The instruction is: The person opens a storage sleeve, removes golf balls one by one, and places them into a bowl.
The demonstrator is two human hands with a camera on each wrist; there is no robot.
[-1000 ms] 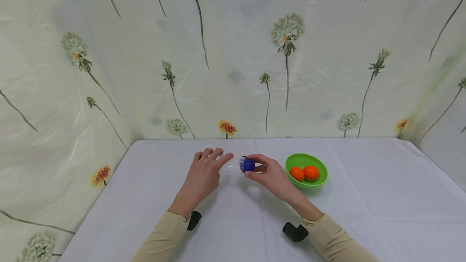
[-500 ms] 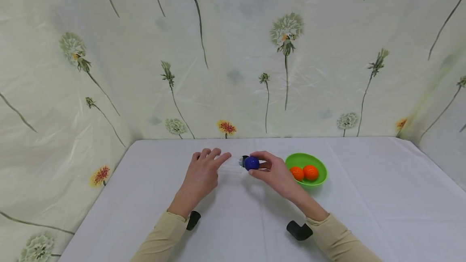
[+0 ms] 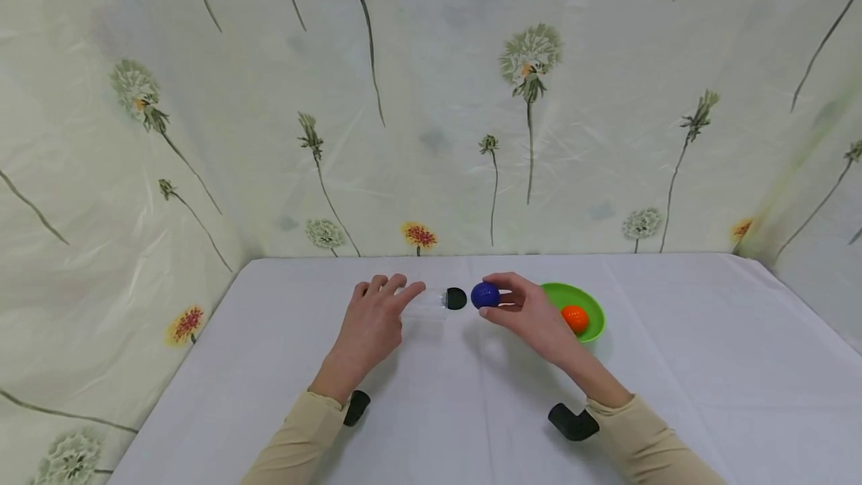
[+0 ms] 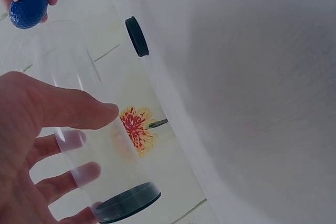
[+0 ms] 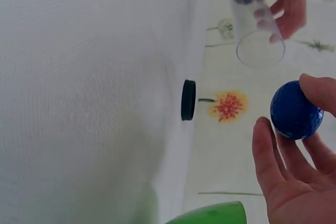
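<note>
My left hand (image 3: 373,324) grips a clear plastic tube (image 4: 79,72) lying on its side in the air, its open mouth facing right. The tube's other end has a dark base (image 4: 128,203). Just right of the mouth, my right hand (image 3: 535,320) holds a blue golf ball (image 3: 485,296) between thumb and fingers, apart from the tube. In the right wrist view the ball (image 5: 295,111) shows a dimpled surface. A black round lid (image 3: 456,299) lies on the white table, overlapping the tube's mouth in the head view.
A green bowl (image 3: 594,305) stands behind the right hand, with an orange ball (image 3: 575,319) visible in it. A white cloth covers the table (image 3: 444,410). Behind it hangs a flower-printed curtain (image 3: 431,96).
The right hand has drawn the blue golf ball out of the tube's mouth and moved right, covering one of the orange balls. More of the lid shows. The left hand has barely moved.
</note>
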